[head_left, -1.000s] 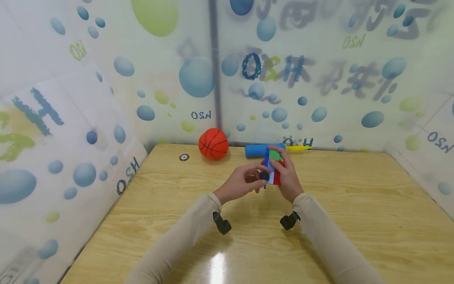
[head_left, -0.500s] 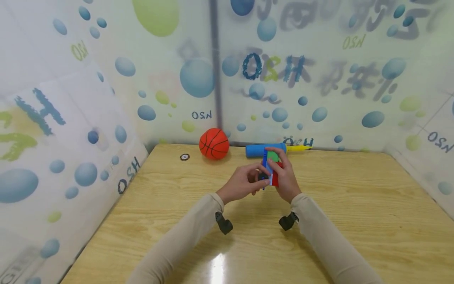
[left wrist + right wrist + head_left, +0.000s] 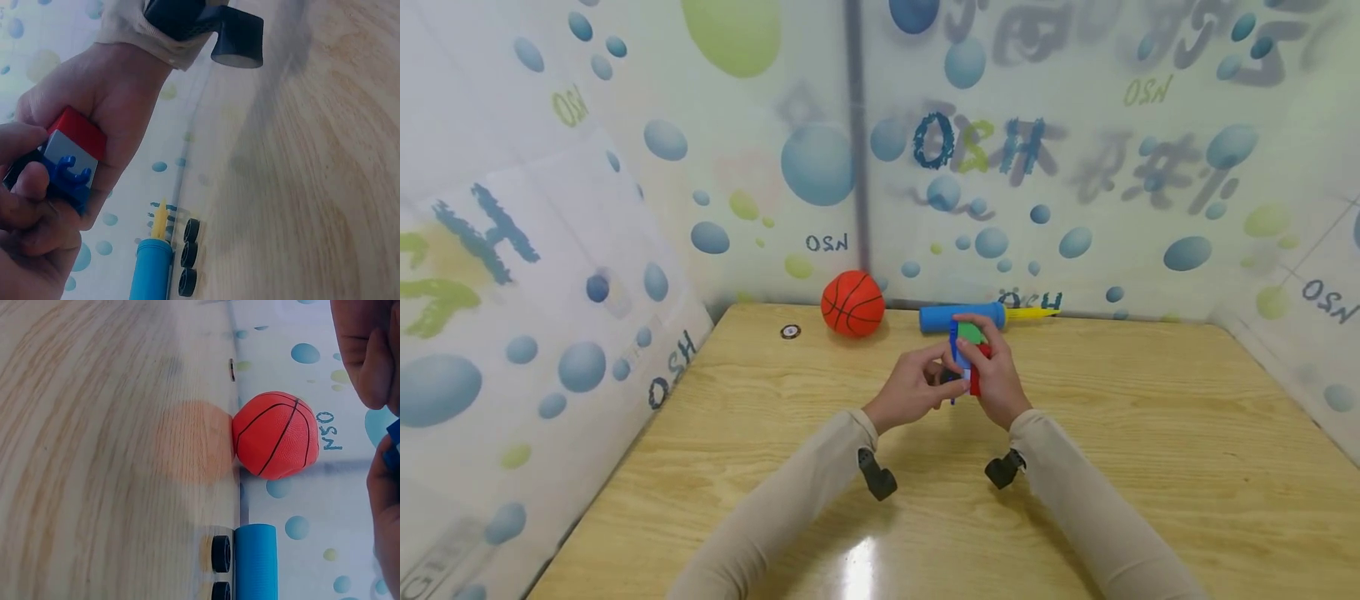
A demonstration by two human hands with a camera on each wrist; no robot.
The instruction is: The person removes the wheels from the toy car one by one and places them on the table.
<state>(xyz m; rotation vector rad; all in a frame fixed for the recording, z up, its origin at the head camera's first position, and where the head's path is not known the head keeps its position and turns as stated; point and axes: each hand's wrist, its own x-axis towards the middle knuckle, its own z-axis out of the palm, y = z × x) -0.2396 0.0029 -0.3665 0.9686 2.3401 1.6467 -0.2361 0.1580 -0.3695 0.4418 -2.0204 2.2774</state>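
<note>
The right hand (image 3: pixel 1000 379) is clamped around a block toy (image 3: pixel 966 354) of red, blue, green and pale bricks, held above the surface (image 3: pixel 1150 433); the left hand (image 3: pixel 913 387) pinches a small black part against its blue side; assembly looks under way, with three black wheels (image 3: pixel 187 256) lying loose beside the blue pump (image 3: pixel 958 317).

the toy block piece (image 3: pixel 966 357) is a small stack of plastic bricks: a red end, a pale grey-white middle, a blue part with small clips, and a green face on top. it is held up above the wooden table (image 3: pixel 1150 433), on the near side of the blue pump (image 3: pixel 961 316) by the back wall. the right hand (image 3: pixel 996 379) grips it from the right, and the left hand (image 3: pixel 913 387) pinches its blue side.
</note>
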